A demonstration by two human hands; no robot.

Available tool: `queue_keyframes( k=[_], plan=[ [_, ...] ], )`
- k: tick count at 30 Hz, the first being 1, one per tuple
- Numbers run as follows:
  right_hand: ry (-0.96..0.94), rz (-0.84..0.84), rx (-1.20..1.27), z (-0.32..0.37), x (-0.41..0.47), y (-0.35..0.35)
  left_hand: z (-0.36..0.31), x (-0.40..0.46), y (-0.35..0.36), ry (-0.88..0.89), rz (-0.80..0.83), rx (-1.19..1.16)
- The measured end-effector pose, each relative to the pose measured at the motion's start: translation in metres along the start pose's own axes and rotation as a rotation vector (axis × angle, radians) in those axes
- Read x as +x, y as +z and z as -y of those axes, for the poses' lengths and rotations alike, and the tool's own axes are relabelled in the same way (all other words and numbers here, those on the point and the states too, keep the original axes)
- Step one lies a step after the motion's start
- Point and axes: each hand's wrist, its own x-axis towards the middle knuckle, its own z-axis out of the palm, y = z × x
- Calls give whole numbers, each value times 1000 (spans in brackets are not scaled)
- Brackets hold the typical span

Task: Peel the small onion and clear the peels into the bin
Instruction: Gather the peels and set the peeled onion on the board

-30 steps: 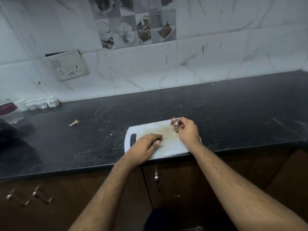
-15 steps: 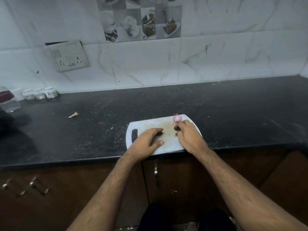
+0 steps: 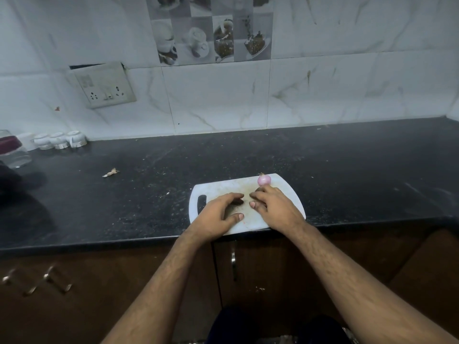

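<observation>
1. Dark stone worktop fills the middle of the view under a pale marble-tiled wall, and the white cutting board sits at its near edge, at six o'clock, with its front side right on the lip; a hard sweep could tip or slide it off.
2. Left hand lies cupped on the board, fingers spread and holding nothing that shows; whatever is under the palm is hidden.
3. Right hand rests fingers-down opposite it, also gripping nothing visible. The two look set to rake the dark peel bits between them; being thin and light, these could scatter onto the worktop or drop over the edge.
4. Peeled small onion stands free at the board's far edge, about one o'clock from the right hand and just beyond its fingertips. It is round, so a knuckle nudge could roll it off.
5. Stray scrap at ten o'clock, well apart, risks being missed.
6. No bin is in view.
</observation>
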Motion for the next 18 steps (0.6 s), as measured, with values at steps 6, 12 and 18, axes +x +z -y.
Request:
queue_keyframes(
  k=[6, 12, 18],
  plan=[
    [53, -171, 180, -9, -4, 2, 4, 2, -1, -40, 5, -46],
    [-9, 55, 98, 0, 0, 0, 7, 6, -2, -34, 3, 18],
    [-177, 109, 170, -10, -17, -17, 10, 7, 0, -26, -5, 27]
  ],
)
